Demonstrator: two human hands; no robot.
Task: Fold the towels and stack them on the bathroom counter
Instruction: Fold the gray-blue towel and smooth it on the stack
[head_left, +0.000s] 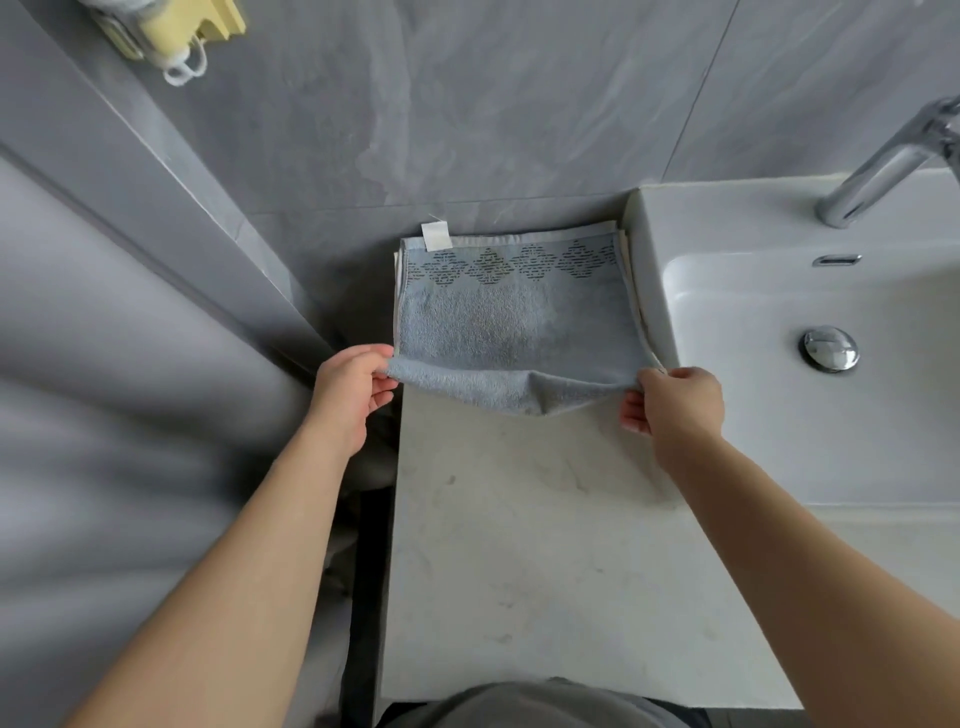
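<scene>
The blue towel (511, 317) lies at twelve o'clock on the worktop (545, 545), atop a pale towel (626, 244). Left hand (349, 389) and right hand (675, 402) each keep a pinching grip on a near corner. For a neat fold, I would lift both corners evenly and lay them square on the far patterned hem.

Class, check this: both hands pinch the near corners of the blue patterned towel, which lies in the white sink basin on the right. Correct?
Not quite. The head view shows the blue patterned towel on the pale stone counter, left of the white sink basin, not in it. The left hand and right hand do pinch its near corners.
</scene>
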